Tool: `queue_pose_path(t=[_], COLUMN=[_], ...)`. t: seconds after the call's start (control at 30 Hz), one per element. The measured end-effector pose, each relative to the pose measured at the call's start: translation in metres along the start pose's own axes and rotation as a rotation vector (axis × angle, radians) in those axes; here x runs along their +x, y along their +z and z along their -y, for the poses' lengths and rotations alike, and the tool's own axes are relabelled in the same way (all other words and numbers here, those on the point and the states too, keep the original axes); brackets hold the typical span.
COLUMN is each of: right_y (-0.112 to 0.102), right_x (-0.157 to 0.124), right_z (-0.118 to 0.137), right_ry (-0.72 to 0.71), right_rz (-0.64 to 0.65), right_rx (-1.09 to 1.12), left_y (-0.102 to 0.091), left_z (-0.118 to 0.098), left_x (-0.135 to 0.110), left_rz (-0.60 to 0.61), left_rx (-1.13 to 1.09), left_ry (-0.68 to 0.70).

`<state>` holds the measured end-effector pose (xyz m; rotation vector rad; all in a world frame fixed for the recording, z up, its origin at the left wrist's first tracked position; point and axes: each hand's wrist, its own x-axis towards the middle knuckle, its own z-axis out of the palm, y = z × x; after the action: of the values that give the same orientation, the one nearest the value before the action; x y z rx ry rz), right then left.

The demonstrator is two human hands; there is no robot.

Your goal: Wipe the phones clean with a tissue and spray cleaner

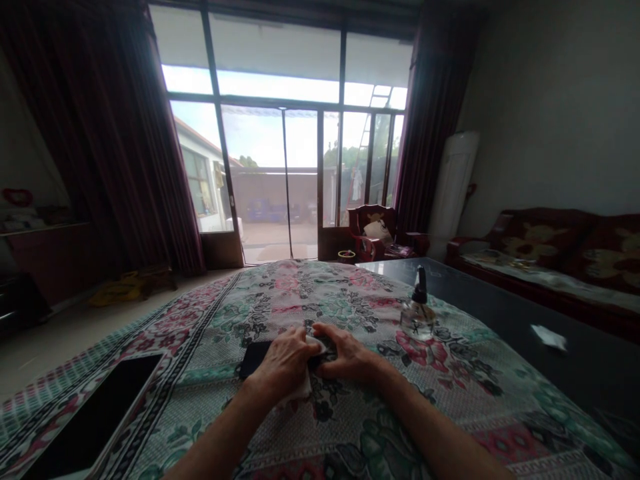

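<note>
A dark, flat phone [254,359] lies crosswise on the flowered tablecloth [225,413], partly covered by my hands. My left hand [287,353] is closed on a crumpled white cloth [300,390] and presses it against the phone's upper side. At the phone's other end, my right hand [347,353] has thumb and fingers curved round the edge, close to the left fingertips. The grip itself is partly hidden. To the right of my hands stands a clear spray bottle [419,313] with a black nozzle, upright and apart from them.
A large black-screened tablet [100,413] rests at the left front. On the right, a dark glossy tabletop [490,320] holds a small white wad [549,337]. Beyond are a wooden armchair [373,233], a sofa [545,247] and a glass door [273,187] between dark curtains.
</note>
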<state>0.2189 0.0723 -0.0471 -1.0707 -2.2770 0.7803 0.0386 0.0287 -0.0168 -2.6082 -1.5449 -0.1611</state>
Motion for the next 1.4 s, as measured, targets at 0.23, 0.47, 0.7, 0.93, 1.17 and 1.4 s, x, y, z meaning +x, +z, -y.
queue_pose_path(t=[0.23,0.47,0.7,0.93,1.17,1.4], right_y=[-0.001,-0.002,-0.001,-0.002,0.0,0.0], right_x=[-0.002,-0.003,-0.003,-0.004,-0.003,-0.003], right_z=[0.003,0.004,0.002,0.008,0.004,0.005], right_ry=[0.012,0.013,0.02,0.034,0.012,0.001], right_rz=[-0.006,0.009,0.0,0.003,-0.008,-0.015], right_rx=[0.0,-0.002,-0.017,-0.026,-0.01,-0.009], left_y=[-0.002,-0.006,-0.003,-0.003,-0.007,-0.005], left_z=[-0.004,0.006,0.006,0.005,0.01,0.004], left_x=[0.004,-0.003,-0.005,-0.004,-0.009,-0.006], left_rz=[0.008,0.074,0.001,0.032,0.074,0.012], left_rx=[-0.02,-0.072,-0.098,-0.071,-0.095,-0.063], left_ry=[-0.017,0.056,0.0,0.007,-0.002,0.0])
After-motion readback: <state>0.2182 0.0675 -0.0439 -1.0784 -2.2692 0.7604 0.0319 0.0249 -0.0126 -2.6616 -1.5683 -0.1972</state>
